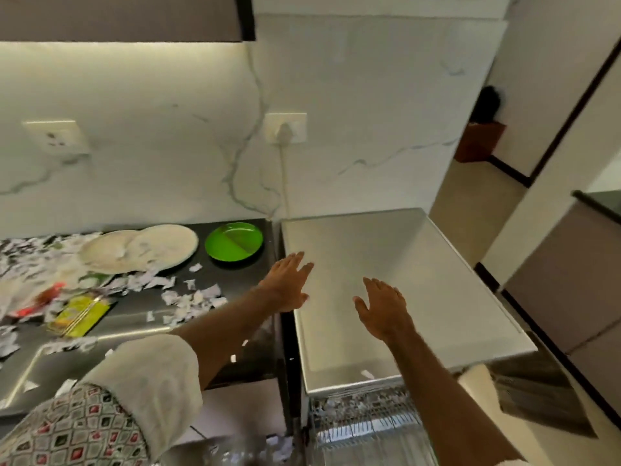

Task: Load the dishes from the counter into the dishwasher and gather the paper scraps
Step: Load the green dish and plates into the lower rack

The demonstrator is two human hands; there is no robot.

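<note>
Both my hands hover flat over the steel top of the dishwasher [413, 264]. My left hand [289, 284] is at its left edge, my right hand [381, 306] over its middle; fingers are straight and hold nothing. Below the top, the pulled-out wire rack [363, 418] holds paper scraps. On the dark counter [235, 280] to the left lie a green divided plate [234, 241], two overlapping cream plates [141, 250] and many white paper scraps [195, 299].
A yellow packet [79, 314] and an orange-red item [43, 297] lie among scraps at the left. A sink [50, 371] is at the lower left. A cord runs from a wall socket [285, 129] down behind the dishwasher. Cabinets stand on the right.
</note>
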